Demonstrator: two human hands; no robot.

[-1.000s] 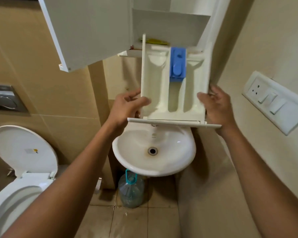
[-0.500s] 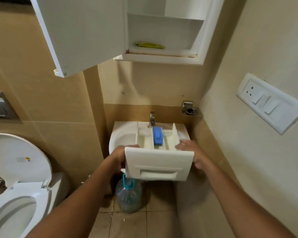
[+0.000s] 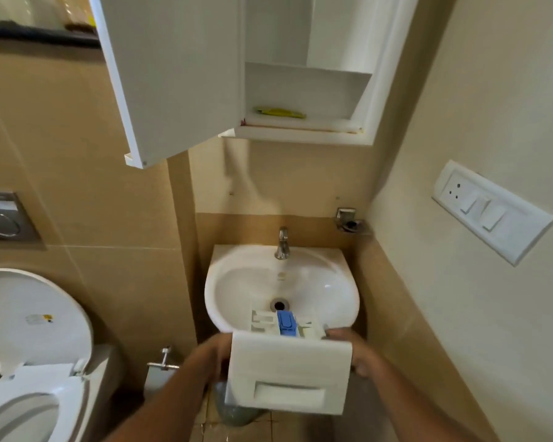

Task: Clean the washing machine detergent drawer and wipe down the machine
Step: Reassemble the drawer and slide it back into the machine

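The white detergent drawer [image 3: 288, 374] is held level in front of the sink [image 3: 237, 282], its front panel facing me and its far end over the basin's near rim. A blue insert [image 3: 286, 323] sits in its middle compartment. My left hand [image 3: 209, 355] grips the drawer's left side, partly hidden behind the panel. My right hand [image 3: 358, 352] grips its right side, fingers curled round the edge. The washing machine is out of view.
A tap [image 3: 282, 244] stands at the back of the sink. An open wall cabinet door [image 3: 173, 78] hangs overhead. A toilet [image 3: 29, 362] is at the left, a switch panel [image 3: 492, 212] on the right wall, a water bottle [image 3: 233, 413] under the sink.
Both hands brought the drawer down from upright in front of the cabinet to a low position at the sink's near rim, then drew it back toward me.
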